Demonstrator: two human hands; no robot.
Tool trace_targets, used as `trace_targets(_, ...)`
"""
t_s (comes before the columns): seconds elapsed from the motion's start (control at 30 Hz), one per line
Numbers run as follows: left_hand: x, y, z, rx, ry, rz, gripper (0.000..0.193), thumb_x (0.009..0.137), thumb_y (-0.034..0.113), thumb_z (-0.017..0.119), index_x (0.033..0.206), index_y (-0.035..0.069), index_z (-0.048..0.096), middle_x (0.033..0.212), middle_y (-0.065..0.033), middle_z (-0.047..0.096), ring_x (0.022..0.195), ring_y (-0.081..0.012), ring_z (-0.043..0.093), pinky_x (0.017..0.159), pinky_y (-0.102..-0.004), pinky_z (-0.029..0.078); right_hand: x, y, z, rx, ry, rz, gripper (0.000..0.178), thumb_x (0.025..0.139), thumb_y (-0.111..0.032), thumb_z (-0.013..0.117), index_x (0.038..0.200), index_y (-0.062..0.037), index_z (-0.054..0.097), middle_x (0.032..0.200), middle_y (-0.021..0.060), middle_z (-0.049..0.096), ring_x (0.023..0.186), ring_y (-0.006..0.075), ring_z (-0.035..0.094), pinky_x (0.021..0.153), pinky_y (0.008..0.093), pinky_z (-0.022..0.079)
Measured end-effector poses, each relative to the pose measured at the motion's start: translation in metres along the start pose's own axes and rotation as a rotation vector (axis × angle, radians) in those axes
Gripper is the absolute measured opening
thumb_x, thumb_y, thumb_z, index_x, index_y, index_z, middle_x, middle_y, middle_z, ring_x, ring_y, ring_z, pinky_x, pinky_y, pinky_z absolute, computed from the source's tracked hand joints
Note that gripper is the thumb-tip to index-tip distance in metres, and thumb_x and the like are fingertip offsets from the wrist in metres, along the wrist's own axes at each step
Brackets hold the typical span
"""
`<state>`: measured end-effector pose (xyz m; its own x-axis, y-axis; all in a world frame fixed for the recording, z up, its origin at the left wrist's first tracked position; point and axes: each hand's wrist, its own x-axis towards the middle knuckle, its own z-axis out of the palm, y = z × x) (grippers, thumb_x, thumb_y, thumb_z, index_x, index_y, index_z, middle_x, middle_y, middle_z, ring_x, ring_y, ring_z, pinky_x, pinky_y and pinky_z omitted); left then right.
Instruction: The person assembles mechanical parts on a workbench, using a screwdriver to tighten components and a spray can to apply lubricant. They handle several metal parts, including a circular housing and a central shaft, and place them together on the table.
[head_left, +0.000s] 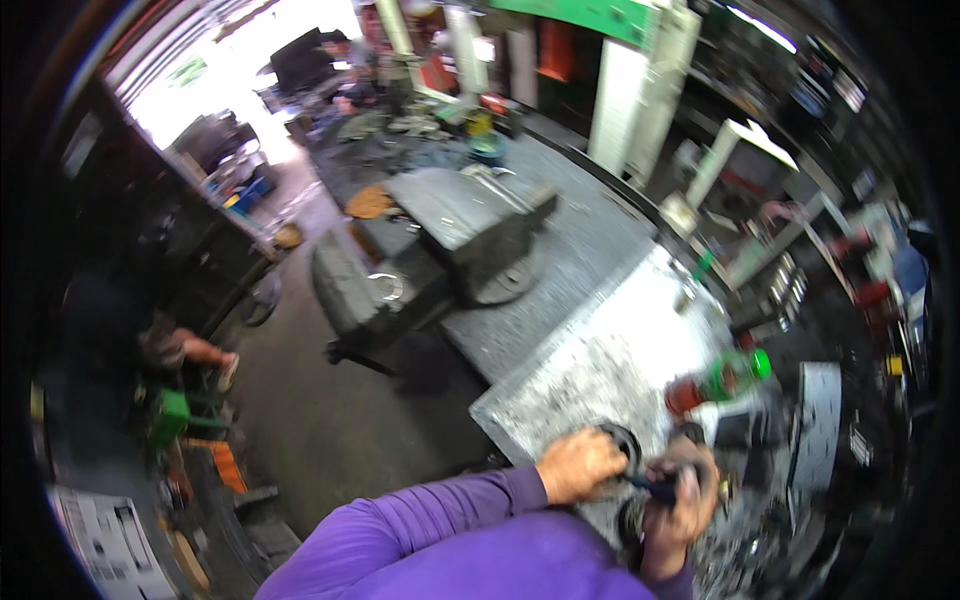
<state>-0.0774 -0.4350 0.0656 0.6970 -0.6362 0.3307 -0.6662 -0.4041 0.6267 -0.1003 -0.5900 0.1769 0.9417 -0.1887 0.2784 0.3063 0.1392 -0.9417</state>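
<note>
My left hand (582, 466) is closed on the rim of a dark round metal part (626, 442) at the edge of the metal-topped bench. Just to its right, my right hand (688, 492) wraps round a dark-handled tool (656, 488). The tool points left toward the round part; blur hides its exact kind and whether its tip touches. Beyond my right hand lies a clear plastic bottle (722, 380) with a green cap and red contents, tilted on its side.
A large bench vise (440, 235) stands on the grey workbench (590, 215) ahead. Cluttered tools and parts fill the right side and the bench's far end. At left, a person's leg (205, 352) shows beside a green stool (170, 415). A white post (625, 105) rises behind the bench.
</note>
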Motion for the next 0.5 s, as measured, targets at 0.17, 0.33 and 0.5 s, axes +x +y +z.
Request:
trace_targets(0.17, 0.001, -0.004, 0.000, -0.174, 0.023, 0.016, 0.027, 0.077, 0.023, 0.081, 0.097, 0.012, 0.067, 0.091, -0.0104, 0.067, 0.090, -0.0350, 0.066, 0.086, -0.0478, 0.052, 0.037, -0.018, -0.010, -0.029, -0.568, -0.043, 0.018, 0.088, -0.018, 0.075, 0.089, 0.0006, 0.074, 0.082, 0.0083, 0.071, 0.079, 0.0203, 0.070, 0.078, 0.0306, 0.055)
trace_targets(0.33, 0.007, -0.001, -0.007, -0.129, 0.004, 0.033, 0.028, 0.079, 0.025, 0.083, 0.098, 0.009, 0.070, 0.090, -0.0086, 0.070, 0.089, -0.0342, 0.067, 0.084, -0.0465, 0.052, 0.015, -0.036, 0.011, -0.257, -0.130, 0.244, 0.026, 0.101, -0.024, 0.062, 0.098, 0.0021, 0.065, 0.087, 0.0092, 0.065, 0.084, 0.0199, 0.063, 0.081, 0.0346, 0.052)
trace_targets(0.5, 0.010, 0.005, -0.010, -0.028, 0.095, 0.143, 0.027, 0.081, 0.020, 0.082, 0.100, 0.007, 0.070, 0.094, -0.0141, 0.070, 0.090, -0.0360, 0.067, 0.080, -0.0474, 0.053, 0.019, -0.029, -0.002, 0.005, -0.496, 0.192, 0.033, 0.099, -0.029, 0.069, 0.084, 0.0002, 0.070, 0.073, 0.0039, 0.067, 0.069, 0.0111, 0.061, 0.065, 0.0303, 0.051)
